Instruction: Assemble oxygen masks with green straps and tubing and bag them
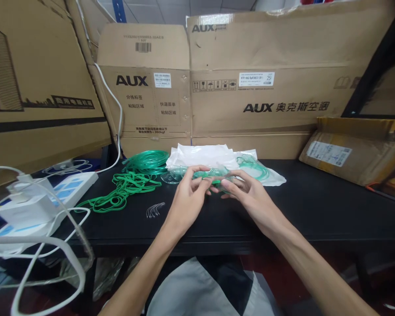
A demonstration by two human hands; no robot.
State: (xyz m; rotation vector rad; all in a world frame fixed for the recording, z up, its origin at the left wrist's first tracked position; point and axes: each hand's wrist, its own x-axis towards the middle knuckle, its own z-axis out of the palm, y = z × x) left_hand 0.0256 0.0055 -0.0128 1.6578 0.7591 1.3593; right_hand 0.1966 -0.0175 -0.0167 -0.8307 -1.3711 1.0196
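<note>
Both hands meet over the middle of the black table around a clear, green-tinted plastic mask (219,172). My left hand (188,195) is closed on its left side, thumb and fingertips pinching near a green part. On the other side my right hand (252,191) grips it with curled fingers. Fingers cover much of the mask, so its exact shape is partly hidden. Just left of it lies another clear plastic piece (171,176). Tangled green elastic straps (123,188) and a coil of green tubing (146,161) rest farther left. Several thin bent metal strips (155,210) lie nearby.
White plastic packets (200,156) sit behind my hands, and a clear bag with green tubing (260,171) lies to their right. Large cardboard boxes (250,52) wall the back. A power strip (75,186) with white cables crowds the left; a taped carton (349,149) stands right.
</note>
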